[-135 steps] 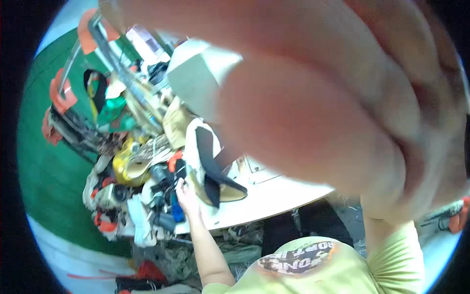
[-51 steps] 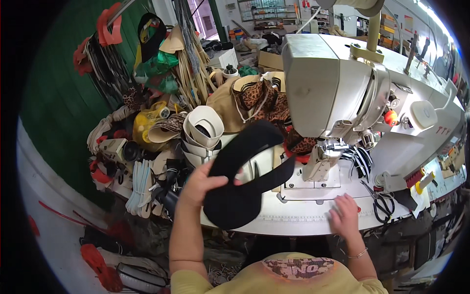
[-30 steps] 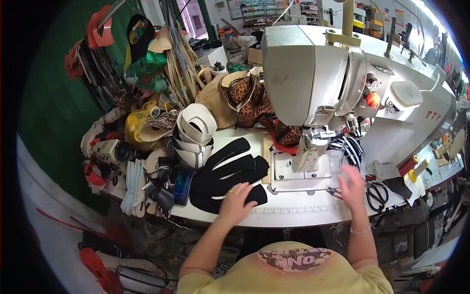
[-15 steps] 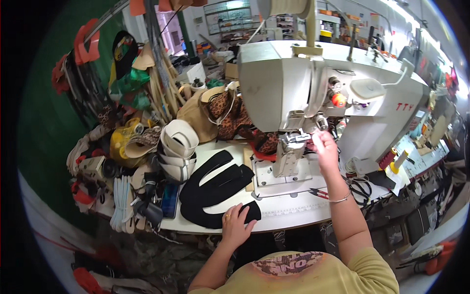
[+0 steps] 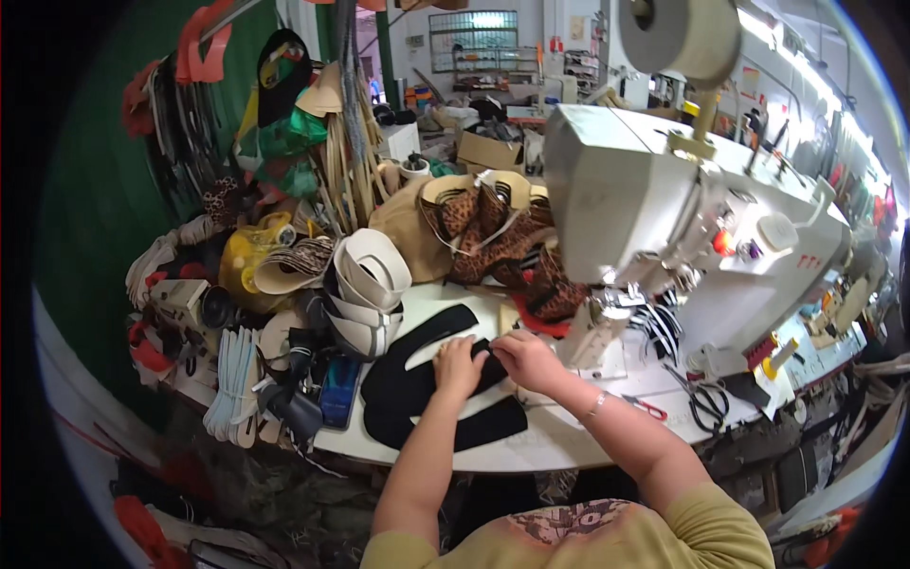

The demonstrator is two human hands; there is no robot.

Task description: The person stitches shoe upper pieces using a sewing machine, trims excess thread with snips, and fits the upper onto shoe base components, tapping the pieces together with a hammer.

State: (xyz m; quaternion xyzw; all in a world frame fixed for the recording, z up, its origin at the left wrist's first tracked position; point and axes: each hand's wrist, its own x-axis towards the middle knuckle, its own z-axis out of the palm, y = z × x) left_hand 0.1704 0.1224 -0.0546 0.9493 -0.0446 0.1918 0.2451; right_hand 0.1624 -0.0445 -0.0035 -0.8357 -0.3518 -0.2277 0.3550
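Observation:
Curved black fabric pieces (image 5: 393, 384), U-shaped like visor brims, lie overlapping on the white table before me. My left hand (image 5: 457, 368) rests over the upper piece, fingers bent onto its end, thumb toward the other hand. Close beside it, my right hand (image 5: 527, 362) pinches the same end of the black fabric between thumb and fingers. The fingertips of both hands nearly meet there and partly hide the edge. A second black end (image 5: 498, 423) lies flat nearer to me. To the right of my hands stands the white sewing machine's post (image 5: 595, 332).
A white sewing machine (image 5: 607, 190) fills the right side. Left are nested white visor pieces (image 5: 370, 275), a blue phone (image 5: 339, 391) and bundled pale strips (image 5: 235, 384). Leopard-print pieces (image 5: 493, 228) lie behind. Red-handled snips (image 5: 646, 408) and black scissors (image 5: 706, 403) lie right.
My right hand has left the machine's needle area and come down left to the black fabric. My left hand has moved up from the near end to the middle end. The view has shifted left.

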